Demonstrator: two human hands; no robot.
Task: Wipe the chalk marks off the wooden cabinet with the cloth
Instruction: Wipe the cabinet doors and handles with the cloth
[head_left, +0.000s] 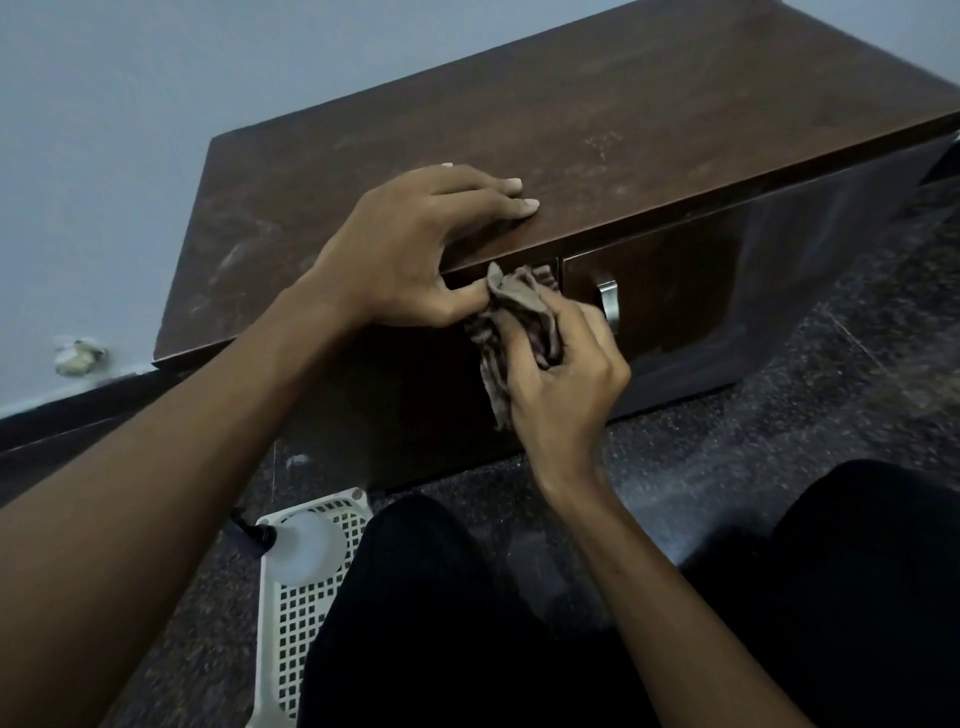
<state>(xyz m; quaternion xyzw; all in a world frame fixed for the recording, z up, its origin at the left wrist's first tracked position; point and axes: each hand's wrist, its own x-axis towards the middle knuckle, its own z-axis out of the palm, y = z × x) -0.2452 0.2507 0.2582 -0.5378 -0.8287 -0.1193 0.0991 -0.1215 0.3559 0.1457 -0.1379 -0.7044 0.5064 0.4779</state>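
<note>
Both hands meet mid-frame: my left hand (415, 249) rests flat-fingered on the dark brown wooden cabinet (571, 93), my right hand (566, 384) grips the striped grey-brown cloth (524, 296) against its front edge, and next, I judge, I must lift it to the faint pale chalk marks (602, 143) above.

Floor (779, 441) is dark speckled stone. Wooden cabinet (571, 104) stands on it, against the wall. White lattice basket (306, 623) sits on the floor just left of your knees, pale bottle (306, 551) inside. Cabinet top carries faint chalk smudges (602, 143) and your left hand (415, 249), fingers flat at the front edge.
</note>
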